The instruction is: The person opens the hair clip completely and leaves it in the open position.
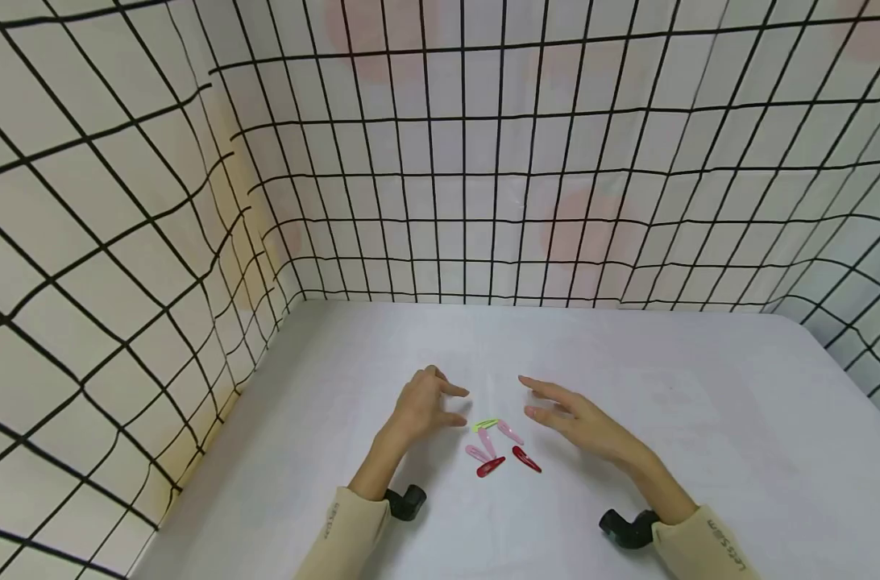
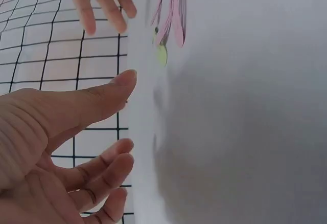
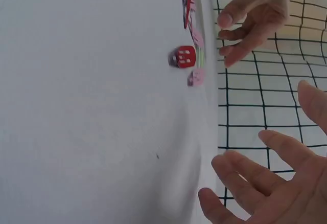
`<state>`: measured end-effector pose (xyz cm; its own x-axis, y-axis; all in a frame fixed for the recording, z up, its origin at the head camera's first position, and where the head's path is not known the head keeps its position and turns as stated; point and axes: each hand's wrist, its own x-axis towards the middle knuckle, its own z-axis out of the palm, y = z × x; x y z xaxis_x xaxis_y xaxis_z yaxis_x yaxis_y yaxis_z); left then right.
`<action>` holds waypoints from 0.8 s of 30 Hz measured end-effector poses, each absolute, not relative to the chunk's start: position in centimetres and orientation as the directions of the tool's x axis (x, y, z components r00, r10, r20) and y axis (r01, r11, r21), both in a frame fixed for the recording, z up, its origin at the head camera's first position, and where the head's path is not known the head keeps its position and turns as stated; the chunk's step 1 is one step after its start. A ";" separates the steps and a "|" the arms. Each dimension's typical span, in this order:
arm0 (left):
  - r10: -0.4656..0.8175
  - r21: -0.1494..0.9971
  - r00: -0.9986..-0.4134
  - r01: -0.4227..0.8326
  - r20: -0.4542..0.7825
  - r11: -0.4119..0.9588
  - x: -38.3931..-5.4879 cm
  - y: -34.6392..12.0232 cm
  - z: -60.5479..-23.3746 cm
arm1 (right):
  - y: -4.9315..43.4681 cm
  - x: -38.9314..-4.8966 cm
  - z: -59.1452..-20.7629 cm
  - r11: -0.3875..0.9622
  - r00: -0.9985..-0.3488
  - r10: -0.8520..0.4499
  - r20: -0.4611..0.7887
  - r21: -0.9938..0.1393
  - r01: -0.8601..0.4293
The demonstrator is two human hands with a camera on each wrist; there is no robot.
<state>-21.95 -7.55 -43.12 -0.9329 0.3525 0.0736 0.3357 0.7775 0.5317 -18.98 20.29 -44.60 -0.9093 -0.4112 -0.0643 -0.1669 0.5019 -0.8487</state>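
Observation:
Several snap hair clips lie in a loose cluster on the white table between the two hands. In the head view a yellow-green clip (image 1: 485, 424) is farthest back, with pink clips (image 1: 487, 442) in the middle. Two red clips lie at the front, a left red clip (image 1: 491, 466) and a right red clip (image 1: 527, 459). My left hand (image 1: 424, 405) hovers just left of the cluster, thumb and fingers apart, holding nothing. To the right, my right hand (image 1: 581, 419) is held above the table with its fingers spread and nothing in them.
A white-covered table (image 1: 324, 370) spreads around the clips. Black wire mesh (image 1: 462, 173) over pale sheeting encloses the back and sides. A black wrist mount (image 1: 407, 503) sits at the left sleeve, another black mount (image 1: 628, 529) at the right.

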 end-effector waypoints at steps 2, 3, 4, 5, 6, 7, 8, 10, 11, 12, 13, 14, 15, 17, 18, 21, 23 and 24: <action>0.341 0.579 -0.939 0.304 0.047 0.756 -22.1 -7.2 -43.4 | 20.1 -19.0 -44.8 0.483 -0.905 -0.421 -0.067 -0.861 -0.161; 0.338 0.601 -0.941 0.286 0.029 0.746 -22.1 -7.1 -43.5 | 20.0 -19.1 -44.9 0.477 -0.902 -0.427 -0.062 -0.863 -0.166; 0.339 0.615 -0.941 0.278 0.018 0.738 -22.1 -7.0 -43.7 | 19.9 -19.1 -45.0 0.471 -0.901 -0.430 -0.056 -0.865 -0.171; 0.340 0.626 -0.940 0.268 0.006 0.732 -22.2 -6.8 -43.8 | 19.8 -19.2 -45.2 0.468 -0.898 -0.437 -0.045 -0.864 -0.185; 0.339 0.639 -0.941 0.256 -0.007 0.725 -22.2 -6.7 -43.9 | 19.8 -19.3 -45.3 0.466 -0.898 -0.440 -0.034 -0.863 -0.196; 0.336 0.650 -0.942 0.242 -0.021 0.720 -22.1 -6.6 -44.0 | 19.7 -19.4 -45.5 0.461 -0.896 -0.444 -0.022 -0.863 -0.208; 0.334 0.655 -0.942 0.233 -0.031 0.719 -22.1 -6.5 -44.1 | 19.6 -19.4 -45.6 0.457 -0.894 -0.447 -0.013 -0.863 -0.216; 0.329 0.663 -0.943 0.220 -0.043 0.716 -22.1 -6.3 -44.3 | 19.5 -19.6 -45.9 0.451 -0.890 -0.455 0.002 -0.862 -0.233; 0.325 0.670 -0.944 0.210 -0.050 0.712 -22.1 -6.3 -44.3 | 19.4 -19.6 -46.1 0.450 -0.888 -0.460 0.011 -0.859 -0.244; 0.321 0.677 -0.945 0.199 -0.057 0.708 -22.2 -6.2 -44.4 | 19.3 -19.6 -46.1 0.449 -0.887 -0.462 0.014 -0.859 -0.247; 0.318 0.681 -0.946 0.195 -0.060 0.706 -22.2 -6.1 -44.5 | 19.2 -19.6 -46.2 0.452 -0.886 -0.464 0.017 -0.855 -0.254; 0.316 0.687 -0.947 0.192 -0.058 0.701 -22.3 -6.1 -44.5 | 19.1 -19.7 -46.2 0.458 -0.885 -0.465 0.022 -0.849 -0.262; 0.315 0.690 -0.947 0.192 -0.055 0.698 -22.3 -6.0 -44.6 | 19.0 -19.7 -46.3 0.461 -0.884 -0.467 0.031 -0.844 -0.273; 0.310 0.695 -0.949 0.191 -0.049 0.693 -22.4 -5.9 -44.7 | 18.8 -19.9 -46.4 0.464 -0.882 -0.470 0.049 -0.836 -0.293; 0.307 0.694 -0.951 0.193 -0.042 0.694 -22.4 -5.9 -44.7 | 18.7 -20.0 -46.5 0.464 -0.880 -0.472 0.056 -0.833 -0.301; 0.295 0.695 -0.955 0.195 -0.027 0.693 -22.4 -5.8 -44.9 | 18.4 -20.4 -47.0 0.460 -0.875 -0.478 0.072 -0.829 -0.319; 0.287 0.695 -0.958 0.192 -0.022 0.693 -22.4 -5.7 -44.9 | 18.1 -20.6 -47.2 0.466 -0.878 -0.474 0.070 -0.826 -0.318; 0.284 0.696 -0.959 0.189 -0.023 0.693 -22.4 -5.6 -45.0 | 18.0 -20.7 -47.3 0.472 -0.880 -0.470 0.066 -0.824 -0.314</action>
